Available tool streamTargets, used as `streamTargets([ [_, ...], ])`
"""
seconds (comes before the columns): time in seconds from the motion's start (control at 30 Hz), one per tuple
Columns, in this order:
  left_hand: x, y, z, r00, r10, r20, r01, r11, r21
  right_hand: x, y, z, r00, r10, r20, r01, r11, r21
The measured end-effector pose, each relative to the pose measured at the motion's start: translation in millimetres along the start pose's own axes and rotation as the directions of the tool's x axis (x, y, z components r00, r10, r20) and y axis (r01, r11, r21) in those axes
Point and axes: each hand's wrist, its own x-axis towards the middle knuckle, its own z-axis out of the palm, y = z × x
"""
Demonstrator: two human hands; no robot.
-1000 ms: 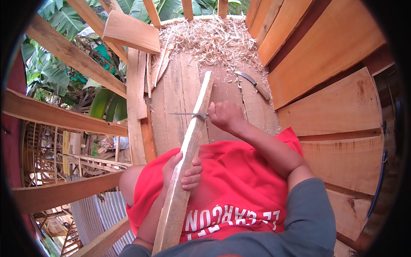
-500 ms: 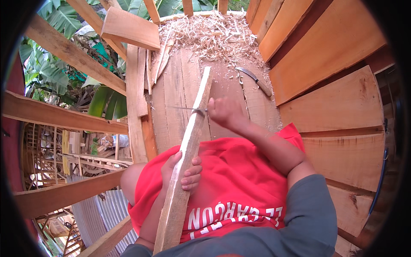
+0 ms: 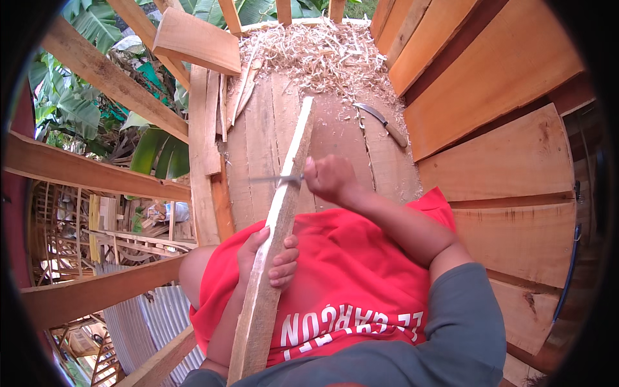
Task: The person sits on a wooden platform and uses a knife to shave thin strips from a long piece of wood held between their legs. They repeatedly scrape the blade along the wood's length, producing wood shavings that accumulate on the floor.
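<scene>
1. The plank floor [image 3: 335, 138] carries the work. Its boards run away from the person toward the far edge, where a heap of wood shavings [image 3: 316, 55] lies. The far end of the wooden slat [image 3: 284, 200] rests on these boards near the middle, so the floor can serve as a stop. Pressing the slat's tip into it should keep the piece from skating.

2. The slat is long, pale and rough-edged. It slants from the person's lap, over the red shorts [image 3: 348, 284], out to the floor. It looks thin and springy, so I would take shallow cuts along the grain rather than deep bites.

3. The left hand [image 3: 267, 255] is clenched around the slat's lower half, thumb over the top. It sits below the blade's path, which is a sound place for it.

4. The right hand [image 3: 329, 177] is closed on the handle of a knife [image 3: 277, 180], though the handle itself is hidden in the fist. The blade lies crosswise on the slat's left edge. Strokes pushed away from the body, with the wrist locked, seem safest.

5. A second, curved knife [image 3: 380, 122] lies loose near the floor's right edge, beside the wall boards, well clear of both hands.
</scene>
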Motion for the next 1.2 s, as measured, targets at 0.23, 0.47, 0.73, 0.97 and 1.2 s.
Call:
streamTargets([
  [0.23, -2, 0, 5, 1.000, 0.012, 0.027, -0.013, 1.000, 0.017, -11, -13, -9, 0.996, -0.054, 0.074, 0.052, 0.998, 0.034],
  [0.47, -7, 4, 9, 0.999, 0.036, 0.003, -0.036, 0.997, 0.062, -11, -15, 1, 1.000, 0.004, 0.009, -0.005, 0.999, 0.051],
  [0.73, -9, 4, 3, 1.000, 0.017, -0.025, -0.014, 0.994, 0.110, 4, -1, 12, 0.995, 0.065, -0.076, -0.062, 0.997, 0.039],
  [0.97, -6, 6, 8, 0.998, 0.036, -0.053, -0.027, 0.987, 0.156, -6, -13, 5, 0.997, -0.047, -0.066, 0.050, 0.997, 0.059],
  [1.2, -3, -4, -3, 0.993, -0.021, -0.117, 0.045, 0.977, 0.207, -2, -15, -18, 0.983, -0.026, 0.179, 0.022, 0.999, 0.028],
])
